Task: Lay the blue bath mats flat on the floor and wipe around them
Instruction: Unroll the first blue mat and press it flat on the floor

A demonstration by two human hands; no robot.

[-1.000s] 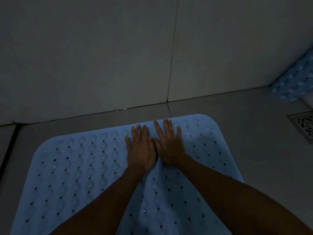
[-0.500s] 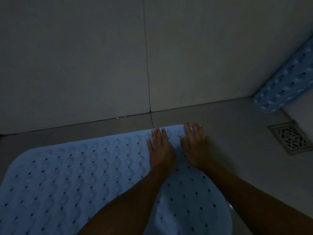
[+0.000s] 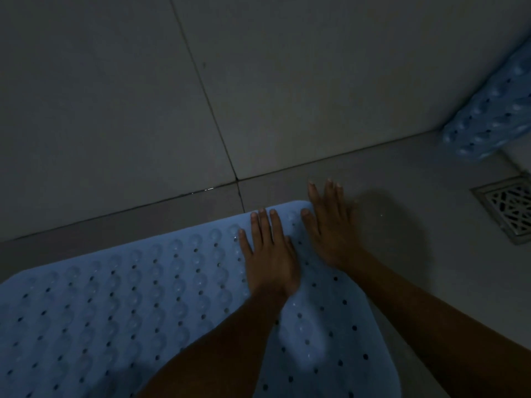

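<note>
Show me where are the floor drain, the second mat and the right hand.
floor drain [image 3: 507, 206]: head view, on its metal grate.
second mat [image 3: 494, 110]: head view, on its bumpy blue surface.
right hand [image 3: 330, 225]: head view, on its back.

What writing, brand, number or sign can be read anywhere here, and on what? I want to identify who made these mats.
None: no readable text in this dim view.
Blue bath mat under the left hand and right hand: only bumps and holes.
Second mat against the wall: no mark visible.
Floor drain: only a lattice pattern.
</note>
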